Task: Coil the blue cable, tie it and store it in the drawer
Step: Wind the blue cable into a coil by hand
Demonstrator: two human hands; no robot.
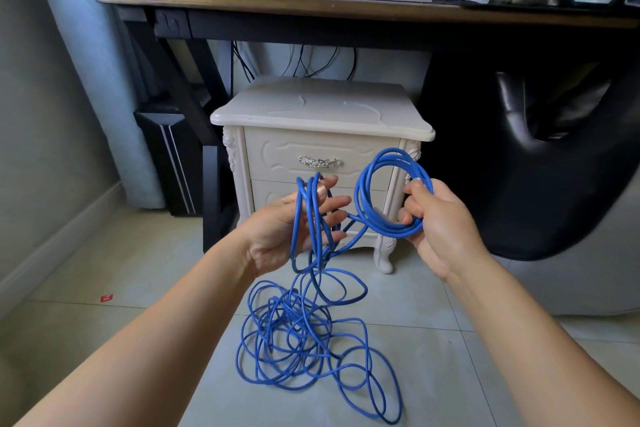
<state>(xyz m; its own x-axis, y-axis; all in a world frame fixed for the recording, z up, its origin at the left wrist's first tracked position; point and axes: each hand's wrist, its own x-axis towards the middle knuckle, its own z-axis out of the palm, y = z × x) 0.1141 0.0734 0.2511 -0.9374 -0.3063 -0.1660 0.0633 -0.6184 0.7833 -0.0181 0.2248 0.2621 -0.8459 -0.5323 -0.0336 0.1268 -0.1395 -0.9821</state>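
Observation:
A long blue cable (294, 333) lies in a loose tangle on the tiled floor below my hands. My right hand (433, 218) grips a small coil of several loops of it, held upright. My left hand (291, 229) is palm-up with fingers spread and nearly straight, and several strands of the cable hang over its fingers down to the tangle. One strand runs between the two hands. Behind them stands a cream nightstand (322, 107) with a shut drawer (318, 156) that has a silver handle.
A dark wooden desk (311, 5) spans the back, with a keyboard and a mouse on it. A black PC tower (176, 163) stands at the left and a black chair (540, 163) at the right. A small red scrap (106, 297) lies on the floor.

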